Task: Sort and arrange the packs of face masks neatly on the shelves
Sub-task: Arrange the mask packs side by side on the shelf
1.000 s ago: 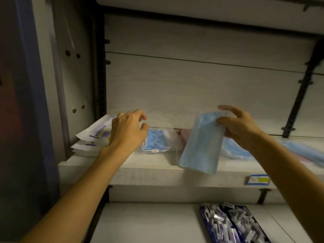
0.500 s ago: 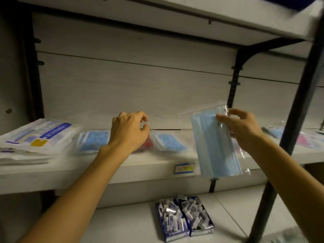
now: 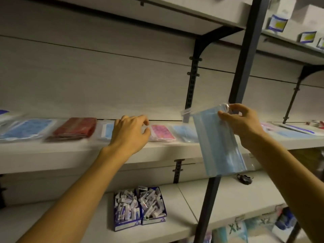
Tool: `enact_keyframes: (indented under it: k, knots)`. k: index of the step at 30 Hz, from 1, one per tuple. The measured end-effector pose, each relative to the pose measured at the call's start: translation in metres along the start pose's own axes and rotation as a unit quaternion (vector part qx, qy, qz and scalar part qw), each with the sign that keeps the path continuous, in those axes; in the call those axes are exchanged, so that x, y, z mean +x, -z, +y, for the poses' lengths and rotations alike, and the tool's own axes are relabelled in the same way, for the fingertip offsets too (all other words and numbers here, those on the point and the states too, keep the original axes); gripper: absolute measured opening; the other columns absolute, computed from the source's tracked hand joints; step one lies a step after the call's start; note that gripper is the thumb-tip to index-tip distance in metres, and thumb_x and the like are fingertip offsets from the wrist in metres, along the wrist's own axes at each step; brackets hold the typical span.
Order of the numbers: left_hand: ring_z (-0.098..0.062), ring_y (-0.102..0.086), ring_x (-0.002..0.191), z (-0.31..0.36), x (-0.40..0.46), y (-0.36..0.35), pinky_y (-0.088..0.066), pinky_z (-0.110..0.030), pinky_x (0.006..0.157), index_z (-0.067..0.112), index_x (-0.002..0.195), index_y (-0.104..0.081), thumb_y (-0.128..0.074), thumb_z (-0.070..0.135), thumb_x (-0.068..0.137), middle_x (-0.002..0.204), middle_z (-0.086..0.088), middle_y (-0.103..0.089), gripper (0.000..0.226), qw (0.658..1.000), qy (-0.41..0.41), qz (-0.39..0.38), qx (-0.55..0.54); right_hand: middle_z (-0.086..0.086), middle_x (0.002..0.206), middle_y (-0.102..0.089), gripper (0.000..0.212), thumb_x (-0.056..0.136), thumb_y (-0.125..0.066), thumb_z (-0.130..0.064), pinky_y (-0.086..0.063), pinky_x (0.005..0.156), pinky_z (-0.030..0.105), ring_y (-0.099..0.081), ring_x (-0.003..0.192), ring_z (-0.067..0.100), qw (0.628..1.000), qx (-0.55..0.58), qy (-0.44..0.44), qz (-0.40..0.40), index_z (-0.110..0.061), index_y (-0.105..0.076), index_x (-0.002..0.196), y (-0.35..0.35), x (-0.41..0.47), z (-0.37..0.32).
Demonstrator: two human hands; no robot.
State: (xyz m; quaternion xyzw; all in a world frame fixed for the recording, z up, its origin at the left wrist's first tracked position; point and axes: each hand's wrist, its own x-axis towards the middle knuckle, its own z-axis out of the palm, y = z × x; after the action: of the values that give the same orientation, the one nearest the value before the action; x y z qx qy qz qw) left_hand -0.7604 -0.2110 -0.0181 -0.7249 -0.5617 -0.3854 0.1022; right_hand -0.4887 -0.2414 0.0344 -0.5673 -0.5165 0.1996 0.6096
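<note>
Hanging near-upright from right hand (image 3: 243,123): blue mask pack (image 3: 220,142).

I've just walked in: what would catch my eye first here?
Most striking is the blue mask pack pinched by its top corner in the right hand, dangling in front of the shelf. The left hand hovers over a row of packs lying on that shelf, a red pack and a pink pack among them.

Six shelved mask packs (image 3: 162,132), two hands (image 3: 130,133).
</note>
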Motion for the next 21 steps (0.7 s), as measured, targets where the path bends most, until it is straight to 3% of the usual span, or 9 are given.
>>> enact_keyframes:
  k: [5, 8, 12, 17, 21]
  knots:
    - [-0.025, -0.051, 0.108, 0.019, 0.004, -0.019, -0.035, -0.032, 0.086, 0.022, 0.114, -0.061, -0.053, 0.03, 0.092, 0.111, 0.002, -0.066, 0.024, 1.0, 0.0, -0.027, 0.009, 0.003, 0.096, -0.061, 0.026, 0.087, -0.068, -0.024, -0.048, 0.058, 0.023, -0.06, 0.077, 0.013, 0.999, -0.007, 0.008, -0.035, -0.017, -0.06, 0.111, 0.004, 0.016, 0.016]
    - [-0.025, -0.052, 0.107, 0.022, 0.014, -0.029, -0.036, -0.033, 0.088, 0.022, 0.112, -0.061, -0.052, 0.029, 0.092, 0.109, 0.001, -0.066, 0.023, 1.0, -0.002, -0.026, 0.012, 0.0, 0.087, -0.063, 0.021, 0.088, -0.068, -0.027, -0.051, 0.06, 0.029, -0.062, 0.077, 0.013, 0.999, -0.006, 0.012, -0.036, -0.022, -0.059, 0.107, -0.007, 0.031, 0.024]
    - [-0.025, -0.053, 0.109, 0.017, 0.035, -0.044, -0.035, -0.033, 0.091, 0.021, 0.113, -0.061, -0.052, 0.028, 0.093, 0.111, 0.0, -0.067, 0.023, 0.999, -0.007, -0.028, 0.024, 0.002, 0.085, -0.066, 0.022, 0.087, -0.069, -0.025, -0.051, 0.058, 0.024, -0.065, 0.074, 0.01, 0.999, -0.02, 0.023, -0.037, -0.022, -0.06, 0.106, -0.034, 0.058, 0.033]
    - [-0.025, -0.055, 0.111, 0.004, 0.07, -0.061, -0.036, -0.033, 0.091, 0.022, 0.114, -0.063, -0.054, 0.029, 0.09, 0.113, 0.001, -0.067, 0.026, 0.999, -0.003, -0.026, 0.032, 0.004, 0.082, -0.064, 0.019, 0.089, -0.067, -0.019, -0.054, 0.061, 0.028, -0.064, 0.069, 0.014, 0.998, -0.038, 0.02, -0.042, -0.018, -0.057, 0.105, -0.068, 0.097, 0.04]
    - [-0.024, -0.055, 0.11, -0.003, 0.092, -0.07, -0.037, -0.033, 0.092, 0.022, 0.114, -0.062, -0.054, 0.029, 0.091, 0.114, 0.001, -0.066, 0.025, 0.999, -0.009, -0.024, 0.023, 0.012, 0.098, -0.065, 0.026, 0.089, -0.066, -0.02, -0.053, 0.061, 0.027, -0.066, 0.076, 0.02, 0.996, -0.089, 0.013, -0.024, -0.015, -0.058, 0.113, -0.088, 0.128, 0.052]
